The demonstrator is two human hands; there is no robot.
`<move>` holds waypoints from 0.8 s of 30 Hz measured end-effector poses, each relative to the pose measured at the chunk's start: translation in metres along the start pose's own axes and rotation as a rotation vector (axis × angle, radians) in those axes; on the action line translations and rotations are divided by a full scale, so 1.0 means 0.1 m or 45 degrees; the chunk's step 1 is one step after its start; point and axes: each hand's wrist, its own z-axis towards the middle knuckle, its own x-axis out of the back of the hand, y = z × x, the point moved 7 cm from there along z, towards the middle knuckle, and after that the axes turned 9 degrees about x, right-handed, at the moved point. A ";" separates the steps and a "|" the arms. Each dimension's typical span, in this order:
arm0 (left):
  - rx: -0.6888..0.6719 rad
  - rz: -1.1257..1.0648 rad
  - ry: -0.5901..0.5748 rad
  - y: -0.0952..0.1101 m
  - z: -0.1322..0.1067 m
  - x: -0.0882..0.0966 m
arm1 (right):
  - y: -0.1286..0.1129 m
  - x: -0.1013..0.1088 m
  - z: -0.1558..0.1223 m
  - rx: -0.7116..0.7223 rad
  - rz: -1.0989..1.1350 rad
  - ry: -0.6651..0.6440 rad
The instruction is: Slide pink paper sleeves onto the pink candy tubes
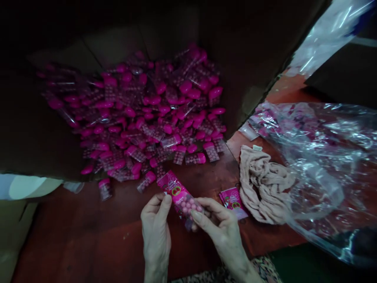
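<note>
Between my hands is a pink printed sleeve [173, 189], tilted, with a clear container of small pink balls [188, 205] showing at its lower end. My left hand [157, 224] pinches the sleeve's left edge between thumb and fingers. Wrapped round the lower right end, my right hand [219, 224] grips the clear container. A small stack of flat pink printed sleeves [231, 199] lies on the red table [97, 236] beside my right hand. Just beyond my hands spreads a large heap of pink-capped clear tubes [147, 125] filled with pink balls.
A dark cardboard box [250, 74] stands on its side around the heap. At right lie a crumpled beige cloth [262, 184] and a big clear plastic bag [332, 169]. One tube [105, 189] and a small clear cup [73, 186] sit front left.
</note>
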 end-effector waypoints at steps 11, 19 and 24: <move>-0.295 0.539 0.041 0.23 -0.23 -0.02 | -0.15 0.10 -0.18 0.205 -0.278 -0.032; -0.292 0.575 -0.054 0.18 -0.29 -0.08 | -0.20 0.19 -0.23 0.312 -0.338 -0.034; -0.165 0.410 -0.167 0.15 -0.29 -0.15 | -0.21 0.22 -0.25 0.242 -0.264 -0.053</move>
